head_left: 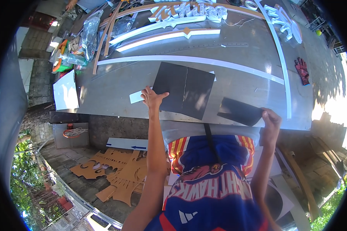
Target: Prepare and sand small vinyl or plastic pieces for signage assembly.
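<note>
Paved ground (pixel 36 69) borders the grey table (pixel 115 86) on the left, where a white panel (pixel 66 91) lies at the table's left end. The left hand (pixel 153 99) is spread, its thumb on the left side of a black sheet (pixel 173 88) by the near edge. Further right, the right hand (pixel 272 116) pinches the end of a smaller black piece (pixel 241 111). Grey tabletop separates the two; a long white strip (pixel 181 59) bounds the far side, a second strip (pixel 288 100) the right, with a red glove (pixel 303 72) beyond
</note>
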### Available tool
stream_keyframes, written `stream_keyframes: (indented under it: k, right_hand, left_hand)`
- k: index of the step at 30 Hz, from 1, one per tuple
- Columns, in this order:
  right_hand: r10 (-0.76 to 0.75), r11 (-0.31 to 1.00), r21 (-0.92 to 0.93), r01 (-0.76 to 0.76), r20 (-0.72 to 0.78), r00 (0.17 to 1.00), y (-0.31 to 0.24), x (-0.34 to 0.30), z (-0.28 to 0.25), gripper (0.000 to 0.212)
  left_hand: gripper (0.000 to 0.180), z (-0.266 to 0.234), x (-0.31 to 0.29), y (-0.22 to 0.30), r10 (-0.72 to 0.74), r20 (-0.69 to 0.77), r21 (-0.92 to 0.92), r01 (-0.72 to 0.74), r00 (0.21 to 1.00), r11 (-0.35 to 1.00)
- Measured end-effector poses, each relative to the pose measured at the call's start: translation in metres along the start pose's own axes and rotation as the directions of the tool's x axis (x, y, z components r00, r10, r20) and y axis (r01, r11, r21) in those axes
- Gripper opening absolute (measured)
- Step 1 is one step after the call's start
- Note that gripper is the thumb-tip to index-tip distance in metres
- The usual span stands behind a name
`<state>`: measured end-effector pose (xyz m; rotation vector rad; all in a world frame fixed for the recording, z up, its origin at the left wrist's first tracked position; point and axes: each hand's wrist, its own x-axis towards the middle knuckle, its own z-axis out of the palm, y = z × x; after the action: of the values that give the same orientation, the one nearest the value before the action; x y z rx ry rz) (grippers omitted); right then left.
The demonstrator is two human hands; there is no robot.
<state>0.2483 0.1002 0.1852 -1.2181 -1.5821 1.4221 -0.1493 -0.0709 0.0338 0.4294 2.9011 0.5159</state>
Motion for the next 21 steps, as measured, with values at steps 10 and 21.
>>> stream_keyframes:
  k: [10,21]
  right_hand:
    - [-0.037,0.998,-0.04,0.038,0.006,0.999,0.0,-0.001,0.0,0.032]
    - [-0.075,0.994,0.078,0.076,-0.016,0.997,0.012,0.011,0.014,0.035]
  left_hand:
    - [0.092,-0.005,0.008,0.011,-0.078,0.18,-0.114,0.1,0.981,0.988]
    - [0.042,-0.066,0.014,-0.051,0.353,0.353,-0.919,0.25,0.867,0.306]
